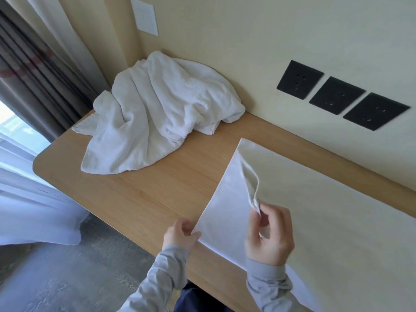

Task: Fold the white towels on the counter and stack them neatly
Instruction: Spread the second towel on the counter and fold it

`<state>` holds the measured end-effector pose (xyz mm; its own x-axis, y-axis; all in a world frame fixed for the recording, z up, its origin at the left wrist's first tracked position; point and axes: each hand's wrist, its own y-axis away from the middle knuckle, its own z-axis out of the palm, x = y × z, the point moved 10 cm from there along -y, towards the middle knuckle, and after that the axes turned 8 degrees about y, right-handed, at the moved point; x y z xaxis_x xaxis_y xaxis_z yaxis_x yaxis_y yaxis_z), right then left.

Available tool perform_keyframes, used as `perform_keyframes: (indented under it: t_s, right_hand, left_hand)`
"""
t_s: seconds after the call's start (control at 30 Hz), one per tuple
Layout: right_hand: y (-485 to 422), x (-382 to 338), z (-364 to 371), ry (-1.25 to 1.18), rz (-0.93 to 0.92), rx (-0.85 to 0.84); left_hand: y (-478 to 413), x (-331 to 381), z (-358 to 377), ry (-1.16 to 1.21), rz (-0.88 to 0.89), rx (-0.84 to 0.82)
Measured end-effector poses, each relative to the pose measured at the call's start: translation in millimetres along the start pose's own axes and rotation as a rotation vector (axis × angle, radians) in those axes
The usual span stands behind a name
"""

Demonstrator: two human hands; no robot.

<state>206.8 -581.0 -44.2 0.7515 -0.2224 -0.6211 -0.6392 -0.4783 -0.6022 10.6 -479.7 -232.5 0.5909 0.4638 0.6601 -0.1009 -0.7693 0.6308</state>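
Note:
A white towel lies spread flat over the right half of the wooden counter. My left hand pinches its near left corner at the counter's front edge. My right hand pinches a lifted edge of the same towel, which rises in a small fold above the flat part. A second white towel lies crumpled in a heap at the far left corner of the counter, against the wall.
Three black wall sockets sit on the cream wall behind the counter. A white switch plate is higher up. Curtains hang at the left, with sheer fabric pooled on the grey floor.

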Motion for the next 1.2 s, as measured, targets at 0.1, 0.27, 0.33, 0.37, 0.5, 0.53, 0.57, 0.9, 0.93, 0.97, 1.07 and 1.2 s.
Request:
perform_keyframes:
  t_s: [0.1, 0.27, 0.33, 0.37, 0.5, 0.53, 0.57, 0.9, 0.93, 0.97, 1.07, 1.2]
  right_hand:
    - [24.6, -11.5, 30.5, 0.071, -0.085, -0.187]
    - [81.5, 1.1, 93.0, 0.195, -0.122, -0.522]
    - [88.9, 4.3, 99.3, 0.192, -0.099, -0.573]
    - [91.2, 4.7, 100.3, 0.184, -0.094, -0.591]
    - [92.0, 7.2, 94.9, 0.175, -0.091, -0.592]
    - [91.9, 6.8, 93.2, 0.178, -0.096, -0.585]
    - [92.1, 6.1, 92.7, 0.178, -0.098, -0.583]
    - [89.3, 32.9, 109.2, -0.091, 0.123, -0.926]
    - [73.7, 42.9, 113.6, -0.049, 0.122, -0.929]
    - [53.0, 51.8, 120.3, 0.009, 0.094, -0.916]
    - [-5.9, 63.1, 165.3, 0.252, -0.178, -1.006]
    - [-47.4, 93.5, 234.2, 0.698, -0.528, -1.288]
  left_hand:
    - [-1.9, 1.8, 14.1, -0.041, -0.019, -0.069]
    - [-5.1, -6.2, 13.5, 0.066, -0.061, -0.038]
    - [-2.8, -12.7, 16.0, 0.265, -0.101, -0.05]
    - [-1.4, -16.4, 18.2, 0.367, -0.131, -0.061]
    - [4.1, -25.5, 22.2, 0.616, -0.226, -0.068]
    - [5.4, -25.2, 22.8, 0.647, -0.23, -0.07]
    - [6.7, -24.0, 23.4, 0.667, -0.227, -0.073]
    - [5.9, -17.7, 19.1, 0.508, -0.086, -0.039]
    - [7.0, -14.7, 18.7, 0.498, -0.078, -0.039]
    - [8.0, -11.8, 17.5, 0.47, -0.064, -0.037]
    - [12.0, 0.4, 11.9, 0.34, 0.017, -0.033]
    - [16.8, 9.4, 5.2, 0.2, 0.079, -0.046]
